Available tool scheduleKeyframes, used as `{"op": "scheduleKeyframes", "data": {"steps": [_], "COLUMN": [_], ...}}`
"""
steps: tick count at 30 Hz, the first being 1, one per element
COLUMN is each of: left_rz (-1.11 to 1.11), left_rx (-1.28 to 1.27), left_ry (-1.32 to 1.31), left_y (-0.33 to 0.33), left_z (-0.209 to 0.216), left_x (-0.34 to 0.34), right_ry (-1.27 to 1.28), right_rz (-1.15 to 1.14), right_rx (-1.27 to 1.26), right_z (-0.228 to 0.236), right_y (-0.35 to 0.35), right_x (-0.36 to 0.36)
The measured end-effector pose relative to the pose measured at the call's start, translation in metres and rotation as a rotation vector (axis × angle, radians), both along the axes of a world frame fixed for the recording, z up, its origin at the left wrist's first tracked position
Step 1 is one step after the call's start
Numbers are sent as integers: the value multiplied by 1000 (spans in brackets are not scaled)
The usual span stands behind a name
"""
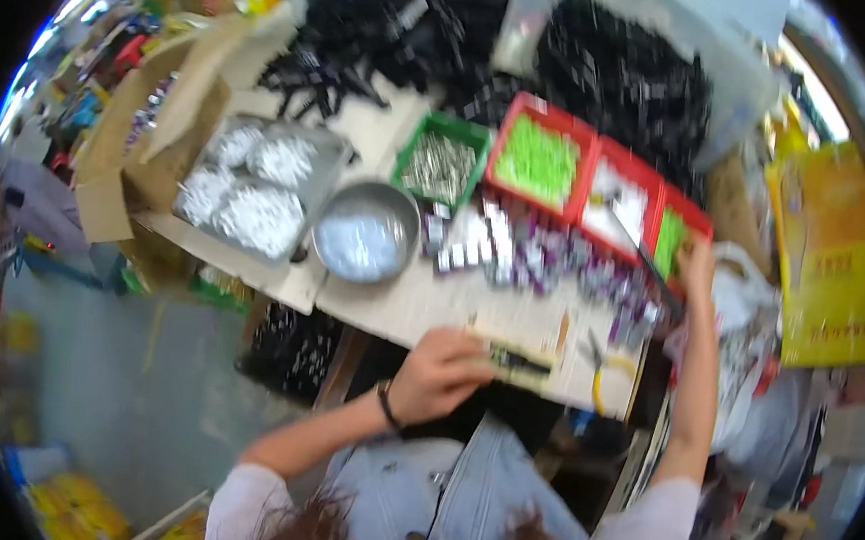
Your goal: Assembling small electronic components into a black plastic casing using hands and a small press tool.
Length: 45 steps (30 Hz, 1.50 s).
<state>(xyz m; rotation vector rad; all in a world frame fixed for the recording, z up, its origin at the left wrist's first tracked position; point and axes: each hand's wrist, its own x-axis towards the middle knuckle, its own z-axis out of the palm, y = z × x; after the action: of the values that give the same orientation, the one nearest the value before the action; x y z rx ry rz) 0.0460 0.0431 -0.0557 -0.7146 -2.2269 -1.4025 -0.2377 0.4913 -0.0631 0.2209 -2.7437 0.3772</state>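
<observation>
My left hand [442,373] is at the table's front edge with its fingers curled. A small dark strip with pale green on it [520,359] extends from the fingertips; blur hides what the fingers hold. Far to the right, my right hand [696,271] has its fingers bent together at the right end of a red divided tray [585,195]. Bright green small pieces [669,241] lie in that compartment, beside the fingers. A long dark thin tool [644,253] slants across the tray and ends near this hand. Whatever the right fingers pinch is too blurred to name.
Yellow-handled pliers [601,374] lie at the front right. Purple and silver pieces [544,258] line the tray's front. Left of them stand a green tray of metal parts [399,172], a metal bowl [414,231] and a grey tray [335,163]. Black strips [399,37] heap up behind.
</observation>
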Motion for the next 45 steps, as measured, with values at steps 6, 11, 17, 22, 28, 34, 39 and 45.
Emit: {"op": "scheduleKeyframes", "data": {"steps": [6,11,17,22,28,34,39,45], "left_rz": [233,54,-183,-219,-253,-367,-376,-280], "left_rx": [149,464,701,883,959,1134,1173,1169], "left_ry": [-415,-476,-613,-696,-725,-930,-900,-851], "left_y": [-19,5,56,60,44,38,39,39], "left_z": [27,40,52,39,33,25,28,36], "left_x": [24,20,-5,-15,-12,-2,3,9], "right_ry": [-150,-271,-325,-395,-357,-345,-579,-721], "right_rz": [39,-67,546,450,458,754,513,393], "right_rx": [-83,-487,-948,-686,-639,-332,-484,-594], "right_z": [0,-10,79,86,86,83,76,67], "right_y": [3,51,-156,-212,-236,-225,-227,-227], "right_x": [-4,-3,194,248,257,255,266,260]}}
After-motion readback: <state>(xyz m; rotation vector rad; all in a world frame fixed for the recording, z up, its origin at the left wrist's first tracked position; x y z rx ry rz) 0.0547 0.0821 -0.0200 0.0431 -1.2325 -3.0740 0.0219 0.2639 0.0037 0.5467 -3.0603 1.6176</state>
